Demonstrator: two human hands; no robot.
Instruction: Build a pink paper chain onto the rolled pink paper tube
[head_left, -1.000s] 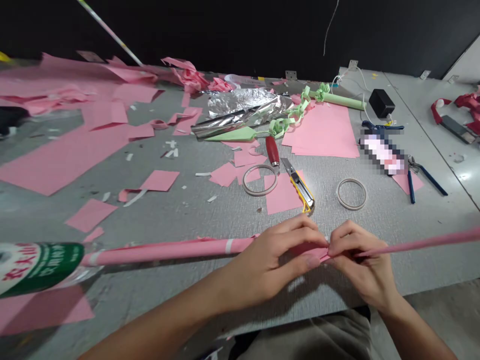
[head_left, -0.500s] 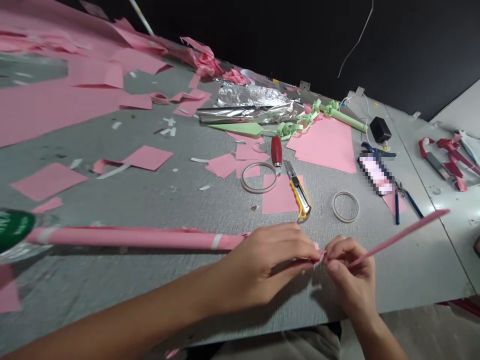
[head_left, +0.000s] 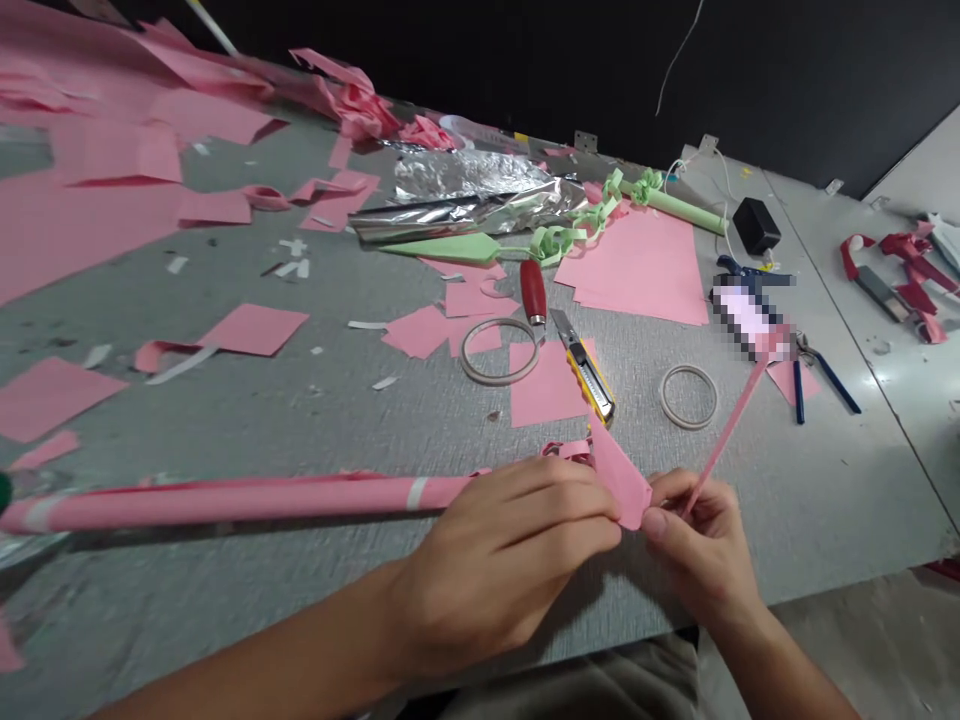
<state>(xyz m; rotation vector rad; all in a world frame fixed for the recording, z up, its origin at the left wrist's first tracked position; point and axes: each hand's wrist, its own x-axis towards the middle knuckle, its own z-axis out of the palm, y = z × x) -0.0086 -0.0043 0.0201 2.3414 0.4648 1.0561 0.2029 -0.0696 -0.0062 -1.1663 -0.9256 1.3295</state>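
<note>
My left hand (head_left: 517,550) pinches a folded pink paper piece (head_left: 621,478) between thumb and fingers, its pointed end sticking up. My right hand (head_left: 705,535) grips the right edge of that same piece, and a thin pink strip (head_left: 731,425) slants up from between its fingers. Behind my left hand lie pink paper curls (head_left: 568,450). A long rolled pink paper tube (head_left: 247,508), banded with white tape, runs leftward from behind my left hand. A yellow box cutter (head_left: 589,372) with its blade out lies on a pink sheet just beyond my hands.
Two tape rolls (head_left: 688,397), a red-handled tool (head_left: 533,292), a phone (head_left: 750,318) and pliers (head_left: 825,370) lie on the grey table (head_left: 360,410). Farther back are crumpled foil (head_left: 472,180), a green paper tube (head_left: 686,210) and pink sheets (head_left: 637,265). Pink scraps (head_left: 255,328) lie left.
The folded pink piece has turned so its flat face and point now show upward. The strip at my right hand stands steeper. The whole view has shifted slightly.
</note>
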